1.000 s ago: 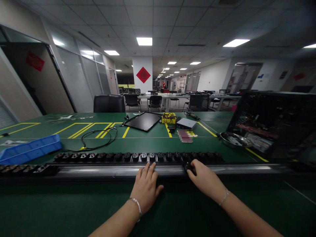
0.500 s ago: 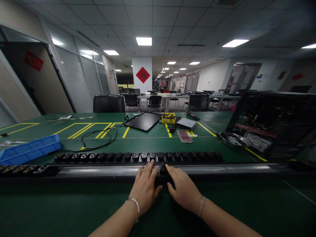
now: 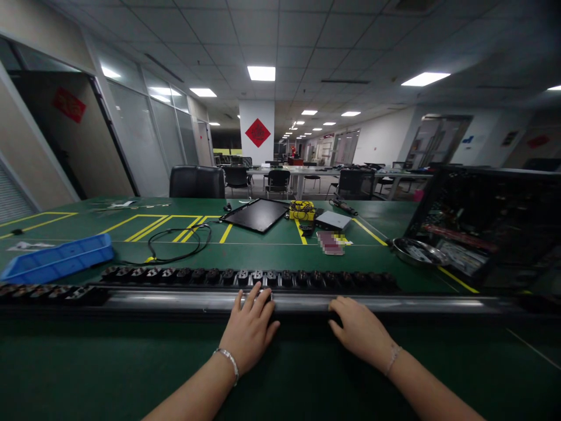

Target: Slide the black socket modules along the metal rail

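A long metal rail [image 3: 302,302] with a dark edge runs across the table in front of me. My left hand [image 3: 249,330] lies over it palm down, fingers spread, with the fingertips on its top; a small dark piece shows partly beneath them. To the right, my right hand [image 3: 362,327] curls its fingers over the rail, thumb at the near edge. Black socket modules [image 3: 83,294] sit in the rail's left end. Just behind it stands a row of several more black sockets [image 3: 258,277].
A blue bin [image 3: 59,260] lies at left, near a looped black cable [image 3: 182,257]. Farther back are a black panel [image 3: 258,215], a yellow box [image 3: 302,209] and a grey box [image 3: 333,221]. At right stand a metal bowl [image 3: 416,260] and an opened computer case [image 3: 477,228].
My hands have moved apart: the left has gone left along the rail, the right has gone right with its fingers curling. The dark piece between them is now mostly under my left fingers.
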### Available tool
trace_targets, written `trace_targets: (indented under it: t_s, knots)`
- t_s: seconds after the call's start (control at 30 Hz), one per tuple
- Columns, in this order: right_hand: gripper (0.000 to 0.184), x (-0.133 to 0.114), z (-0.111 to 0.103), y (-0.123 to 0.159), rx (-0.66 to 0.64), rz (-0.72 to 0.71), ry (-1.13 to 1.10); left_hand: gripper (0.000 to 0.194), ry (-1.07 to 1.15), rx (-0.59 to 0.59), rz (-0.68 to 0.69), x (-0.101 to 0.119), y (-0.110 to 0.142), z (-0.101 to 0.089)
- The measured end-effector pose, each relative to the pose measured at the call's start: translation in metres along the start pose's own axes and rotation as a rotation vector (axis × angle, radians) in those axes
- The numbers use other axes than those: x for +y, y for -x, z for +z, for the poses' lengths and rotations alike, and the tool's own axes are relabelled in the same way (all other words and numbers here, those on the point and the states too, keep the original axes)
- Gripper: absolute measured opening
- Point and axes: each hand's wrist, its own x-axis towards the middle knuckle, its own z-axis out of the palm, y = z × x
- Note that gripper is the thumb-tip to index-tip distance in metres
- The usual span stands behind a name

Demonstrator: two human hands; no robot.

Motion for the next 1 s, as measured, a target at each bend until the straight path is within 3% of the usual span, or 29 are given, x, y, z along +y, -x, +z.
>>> trace_targets:
  t_s: [0.1,0.3,0.53,0.73,1.0]
  knots:
    - [0.005,0.008,0.000,-0.001,-0.037,0.004,-0.055,0.033,-0.058,0.021,-0.069,-0.001,-0.001,-0.008]
    - [0.009,0.008,0.009,0.000,0.025,-0.019,-0.065,0.044,-0.148,0.011,-0.141,0.002,-0.002,-0.010]
    - [0.011,0.006,0.017,0.001,0.079,-0.062,-0.059,0.043,-0.027,-0.032,0.048,0.003,-0.003,-0.002]
    - [0.010,-0.005,0.025,-0.001,0.112,-0.105,-0.030,0.051,-0.047,-0.061,-0.100,-0.017,0.001,-0.009]
    - [0.012,-0.013,0.027,-0.003,0.134,-0.111,-0.036,0.058,-0.146,-0.211,-0.223,-0.041,0.002,-0.025]
